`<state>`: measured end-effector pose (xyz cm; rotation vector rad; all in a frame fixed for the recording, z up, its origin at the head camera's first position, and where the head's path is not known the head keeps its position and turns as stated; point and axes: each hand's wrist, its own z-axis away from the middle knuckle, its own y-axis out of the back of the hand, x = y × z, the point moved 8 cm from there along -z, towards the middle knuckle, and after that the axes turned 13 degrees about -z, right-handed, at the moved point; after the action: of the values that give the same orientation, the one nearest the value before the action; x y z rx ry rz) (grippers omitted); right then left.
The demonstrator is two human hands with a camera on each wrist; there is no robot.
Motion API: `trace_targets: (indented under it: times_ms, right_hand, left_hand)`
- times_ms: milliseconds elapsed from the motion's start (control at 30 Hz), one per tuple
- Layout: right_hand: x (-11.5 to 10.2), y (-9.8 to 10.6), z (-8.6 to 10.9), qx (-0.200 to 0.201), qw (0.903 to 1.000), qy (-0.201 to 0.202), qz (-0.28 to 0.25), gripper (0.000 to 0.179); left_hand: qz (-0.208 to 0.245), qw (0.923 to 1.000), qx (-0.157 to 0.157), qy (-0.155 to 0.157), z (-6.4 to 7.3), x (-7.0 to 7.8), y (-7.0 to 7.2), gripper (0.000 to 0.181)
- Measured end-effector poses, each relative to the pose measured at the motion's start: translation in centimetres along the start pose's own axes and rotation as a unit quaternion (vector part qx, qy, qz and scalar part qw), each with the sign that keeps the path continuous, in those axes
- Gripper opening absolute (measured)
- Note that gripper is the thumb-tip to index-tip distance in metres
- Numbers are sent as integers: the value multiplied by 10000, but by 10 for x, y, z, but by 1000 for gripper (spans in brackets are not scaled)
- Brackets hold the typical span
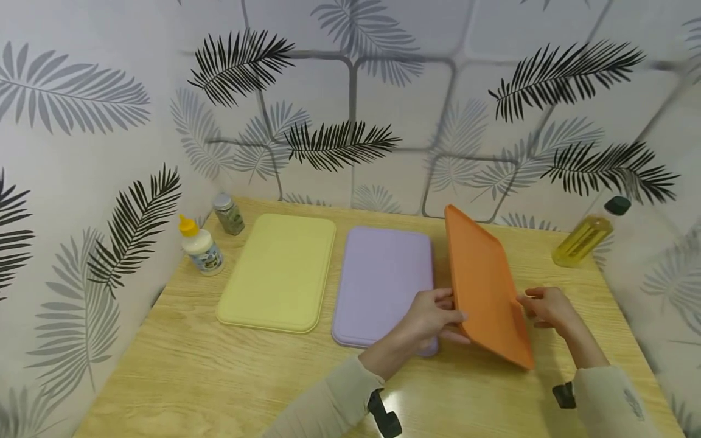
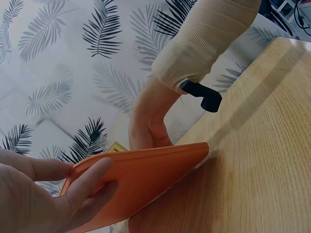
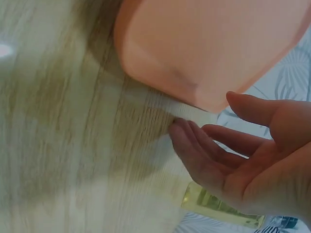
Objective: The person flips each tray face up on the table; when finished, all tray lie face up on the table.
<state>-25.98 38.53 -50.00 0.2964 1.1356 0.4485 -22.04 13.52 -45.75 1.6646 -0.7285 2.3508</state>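
An orange shallow tray [image 1: 484, 286] stands tilted up on its right side above the wooden table. My left hand [image 1: 429, 316] grips its raised left edge, thumb on one face and fingers on the other; the left wrist view shows the fingers [image 2: 87, 187] against the orange surface. Close to the tray's lower right edge is my right hand [image 1: 550, 310], its fingers loosely bent. In the right wrist view the thumb [image 3: 248, 108] comes up to the tray's edge, but I cannot tell if it touches. A purple tray [image 1: 383, 283] lies flat just left of the orange one.
Farther left a yellow tray [image 1: 279, 271] lies flat. Beside it stand a white glue bottle [image 1: 204, 248] with a yellow cap and a small jar [image 1: 229, 214] with a grey lid. A yellow liquid bottle [image 1: 583, 240] stands at the back right, near the patterned wall [image 1: 394, 176].
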Motion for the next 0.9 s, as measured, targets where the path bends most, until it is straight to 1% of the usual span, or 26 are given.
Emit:
trace_targets:
  times_ms: [100, 233, 400, 467, 600, 700, 900]
  right_hand:
    - [8, -2, 4, -85, 9989, -85, -450, 62]
    - [12, -4, 4, -222, 9972, -137, -695, 59]
    - [21, -7, 3, -410, 9955, -125, -841, 60]
    - [25, -6, 4, -442, 9946, -88, -931, 60]
    - [32, -5, 7, -500, 9905, -17, -1283, 62]
    - [38, -4, 10, -492, 9855, -112, -1621, 65]
    - [52, 0, 20, -447, 9780, -385, -1999, 66]
  left_hand:
    - [-15, 10000, -15, 37, 0, -3, 0, 54]
    - [-41, 10000, -53, 45, 0, -3, 2, 53]
    - [-56, 9998, -20, 174, 0, -4, 7, 71]
    - [-48, 9997, -13, 240, -1, -5, 8, 76]
    - [-214, 9991, 28, 359, -2, -5, 14, 72]
    - [-408, 9985, 34, 373, -5, -5, 18, 69]
    - [-707, 9967, 41, 403, -16, -5, 24, 67]
